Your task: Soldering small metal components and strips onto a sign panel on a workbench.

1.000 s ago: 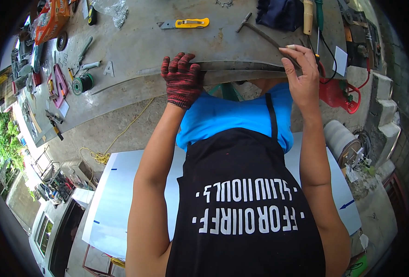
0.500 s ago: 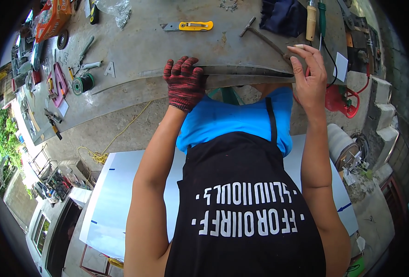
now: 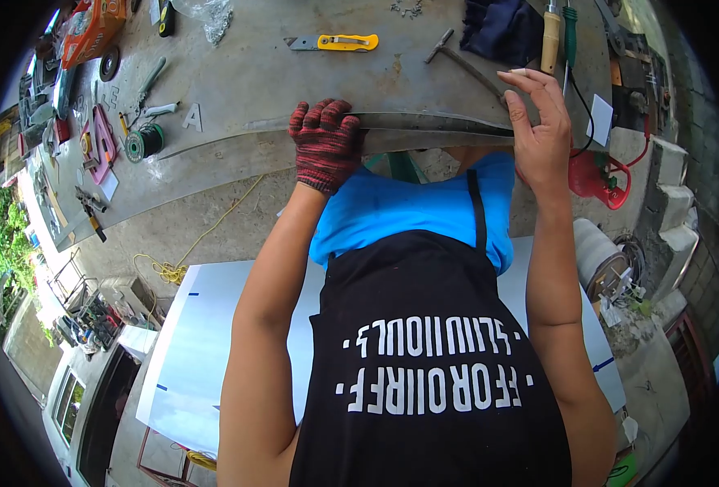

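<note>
A long, thin, grey metal strip (image 3: 432,122) lies along the near edge of the metal table, slightly bowed. My left hand (image 3: 325,146), in a red and black knitted glove, is closed over it near the middle, fingers curled on its far side. At the strip's right end is my bare right hand (image 3: 542,130), thumb and fingers apart, with the tip meeting the thumb side. Whether the thumb bears on the tip is hard to tell. Just beyond the right hand lies a small hammer (image 3: 467,65). A yellow utility knife (image 3: 347,42) rests farther back.
On the table's left are a spool of green wire (image 3: 144,143), a pink triangular tool (image 3: 100,144), a cut letter (image 3: 192,118) and pliers (image 3: 92,213). Dark blue cloth (image 3: 501,32) and a wooden-handled tool (image 3: 550,40) lie far right. A red gas cylinder (image 3: 591,178) stands beyond the table.
My right hand has shifted slightly left, and the strip's right part looks a little narrower and tilted. My left hand stays in place on the strip.
</note>
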